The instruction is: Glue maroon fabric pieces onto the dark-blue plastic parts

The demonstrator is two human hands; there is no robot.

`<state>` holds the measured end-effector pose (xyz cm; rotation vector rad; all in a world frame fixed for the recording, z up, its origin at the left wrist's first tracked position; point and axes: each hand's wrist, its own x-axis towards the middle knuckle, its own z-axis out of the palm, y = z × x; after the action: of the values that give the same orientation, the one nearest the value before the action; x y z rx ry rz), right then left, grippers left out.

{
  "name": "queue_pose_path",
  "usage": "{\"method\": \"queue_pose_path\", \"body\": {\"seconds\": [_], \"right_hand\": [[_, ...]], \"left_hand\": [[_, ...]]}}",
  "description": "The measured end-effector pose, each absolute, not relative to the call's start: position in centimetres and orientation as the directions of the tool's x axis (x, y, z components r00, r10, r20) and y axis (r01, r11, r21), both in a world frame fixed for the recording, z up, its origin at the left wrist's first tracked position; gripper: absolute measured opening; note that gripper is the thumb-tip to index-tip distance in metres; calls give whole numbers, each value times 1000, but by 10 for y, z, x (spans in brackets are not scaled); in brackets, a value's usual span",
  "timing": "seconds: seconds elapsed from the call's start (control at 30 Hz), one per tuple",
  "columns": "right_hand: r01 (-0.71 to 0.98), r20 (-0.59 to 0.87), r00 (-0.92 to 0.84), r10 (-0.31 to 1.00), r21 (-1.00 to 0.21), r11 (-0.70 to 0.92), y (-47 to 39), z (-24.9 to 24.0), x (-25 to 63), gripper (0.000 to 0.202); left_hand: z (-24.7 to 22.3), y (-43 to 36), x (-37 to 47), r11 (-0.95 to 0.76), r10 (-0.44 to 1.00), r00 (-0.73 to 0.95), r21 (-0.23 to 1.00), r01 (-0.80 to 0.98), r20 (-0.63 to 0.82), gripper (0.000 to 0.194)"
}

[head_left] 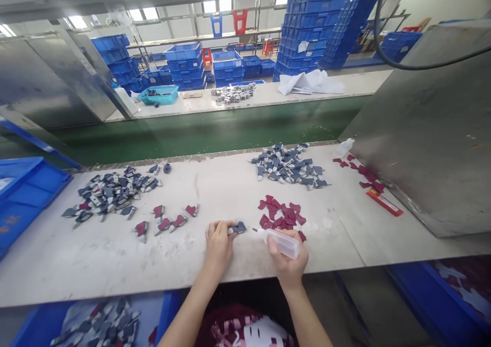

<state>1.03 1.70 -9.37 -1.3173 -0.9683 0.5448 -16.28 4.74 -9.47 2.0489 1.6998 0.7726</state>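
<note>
My left hand (218, 240) pinches a small dark blue and grey plastic part (240, 227) low over the white worktable (184, 265). In my right hand (288, 260) is a translucent squeeze bottle (284, 243) with a thin tip, which points left at that part and stands a little apart from it. Just beyond the bottle lies a loose pile of maroon flat pieces (282, 213). Left of my left hand, several grey parts with maroon faces (179, 221) are spread out. Whether liquid leaves the bottle's tip is too small to make out.
Piles of blue-grey parts lie at the left (111, 191) and back right (287, 165). A red-orange packet (384, 203) rests by the metal panel (441, 132). Behind runs a green conveyor belt (215, 127). A blue bin (30, 193) borders the table's left side.
</note>
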Motion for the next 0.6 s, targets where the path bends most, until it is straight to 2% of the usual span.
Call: {"method": "queue_pose_path", "body": {"seconds": [0.13, 0.27, 0.6], "right_hand": [[315, 324, 491, 808, -931, 182, 18, -90, -1, 29], [408, 379, 388, 840, -888, 212, 21, -89, 1, 26], [479, 435, 327, 839, -841, 250, 27, -91, 3, 24]], "left_hand": [[-94, 47, -161, -212, 975, 131, 589, 780, 178, 19], [-95, 46, -160, -209, 975, 125, 585, 784, 182, 20], [-96, 46, -160, -218, 972, 121, 587, 780, 200, 21]]}}
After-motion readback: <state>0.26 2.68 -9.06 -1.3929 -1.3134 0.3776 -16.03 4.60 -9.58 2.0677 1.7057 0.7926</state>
